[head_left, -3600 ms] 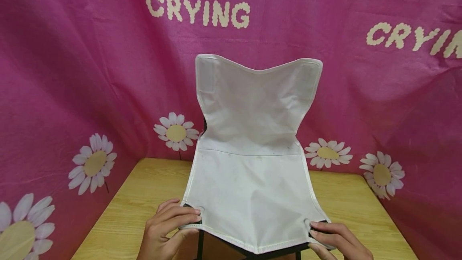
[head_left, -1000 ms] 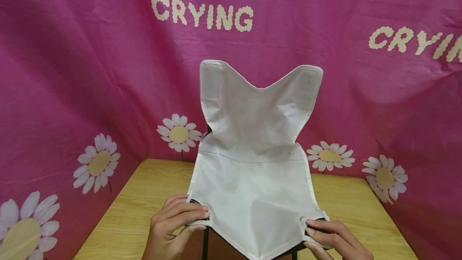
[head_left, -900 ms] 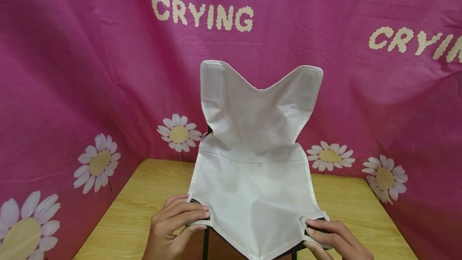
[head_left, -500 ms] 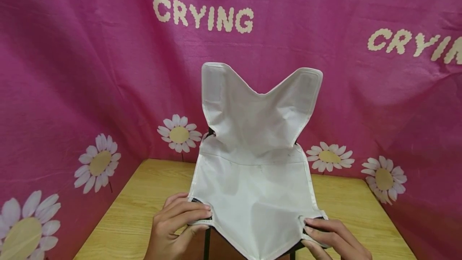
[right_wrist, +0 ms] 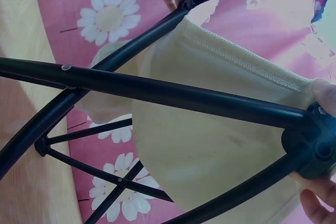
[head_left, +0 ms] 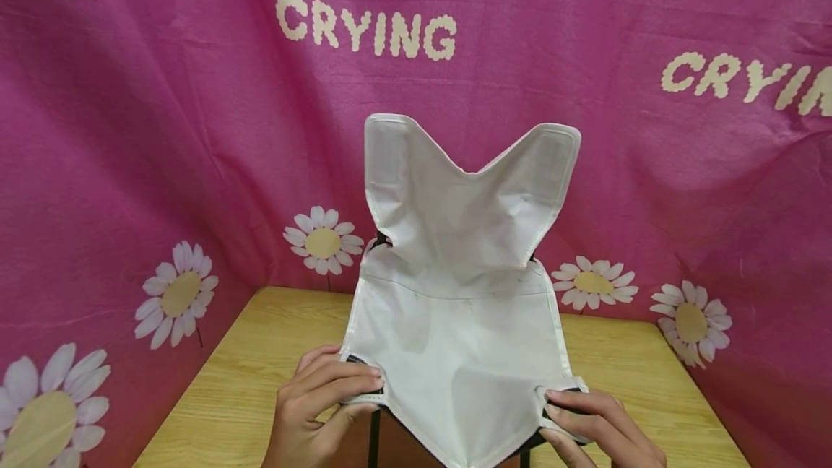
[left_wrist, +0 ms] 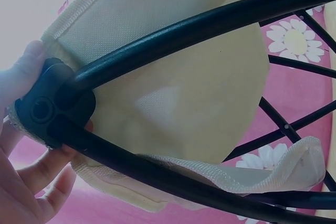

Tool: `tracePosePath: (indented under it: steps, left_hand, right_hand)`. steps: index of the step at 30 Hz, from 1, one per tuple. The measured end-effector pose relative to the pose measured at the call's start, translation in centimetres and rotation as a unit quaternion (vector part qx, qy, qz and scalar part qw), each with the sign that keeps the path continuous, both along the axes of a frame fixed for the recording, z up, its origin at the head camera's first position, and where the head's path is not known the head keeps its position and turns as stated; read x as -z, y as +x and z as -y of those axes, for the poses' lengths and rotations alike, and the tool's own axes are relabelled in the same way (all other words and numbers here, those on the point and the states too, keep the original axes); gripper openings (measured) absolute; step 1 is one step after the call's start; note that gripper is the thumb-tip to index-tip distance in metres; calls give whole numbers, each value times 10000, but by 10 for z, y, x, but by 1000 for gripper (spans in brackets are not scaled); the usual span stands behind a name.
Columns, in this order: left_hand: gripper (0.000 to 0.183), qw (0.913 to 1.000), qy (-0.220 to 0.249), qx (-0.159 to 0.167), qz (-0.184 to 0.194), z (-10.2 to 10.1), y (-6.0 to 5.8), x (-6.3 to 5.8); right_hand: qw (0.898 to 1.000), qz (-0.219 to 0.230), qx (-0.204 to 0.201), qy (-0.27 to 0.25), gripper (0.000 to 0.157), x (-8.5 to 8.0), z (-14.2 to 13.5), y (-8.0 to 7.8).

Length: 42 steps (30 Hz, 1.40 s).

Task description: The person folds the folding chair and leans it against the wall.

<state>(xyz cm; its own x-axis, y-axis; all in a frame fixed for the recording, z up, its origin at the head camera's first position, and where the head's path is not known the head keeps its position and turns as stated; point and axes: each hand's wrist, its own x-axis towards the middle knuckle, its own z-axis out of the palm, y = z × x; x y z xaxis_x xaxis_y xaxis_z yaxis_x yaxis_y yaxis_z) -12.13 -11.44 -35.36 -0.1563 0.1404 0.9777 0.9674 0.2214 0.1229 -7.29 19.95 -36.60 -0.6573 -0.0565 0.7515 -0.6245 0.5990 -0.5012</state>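
Observation:
A small folding camp chair with a white fabric seat (head_left: 448, 352) stands upright facing me, its backrest (head_left: 455, 215) dipping in a V between two raised corners. My left hand (head_left: 321, 403) grips the front left corner, thumb below and fingers over the fabric. My right hand (head_left: 601, 425) grips the front right corner the same way. From beneath, the left wrist view has a black plastic joint (left_wrist: 52, 103) held in the left hand, with dark tubes (left_wrist: 194, 38) running from it. The right wrist view has a matching joint (right_wrist: 315, 142) by the right fingers.
The chair is on a light wooden table (head_left: 214, 388). A pink cloth (head_left: 507, 27) with daisies and lettering hangs behind it and at both sides. Crossed black frame tubes (right_wrist: 115, 182) lie under the seat.
Both hands have drawn slightly closer together, bringing the seat's front corners inward. The fabric sags more, and the backrest's top edge has gone from a shallow dip to a deeper V.

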Motion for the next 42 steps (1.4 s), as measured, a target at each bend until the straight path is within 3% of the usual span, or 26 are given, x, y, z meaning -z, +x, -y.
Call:
tracePosePath:
  steps: [8, 17, 28, 42]
  left_hand:
    - [13, 10000, 53, -14, -17, -1, 0, -1]
    - [13, 9999, 92, -56, 5, -2, 0, 0]
    - [13, 9999, 48, -149, -20, -2, -2, 2]
    - [14, 9999, 101, -113, 66, -3, 1, -4]
  right_hand:
    - [10000, -69, 50, 11, 51, -2, 3, 0]
    - [9989, 390, 256, -66, 45, -5, 9, 1]
    - [9970, 590, 478, 160, 43, -7, 10, 1]
    - [9959, 664, 610, -121, 40, -11, 18, -1]
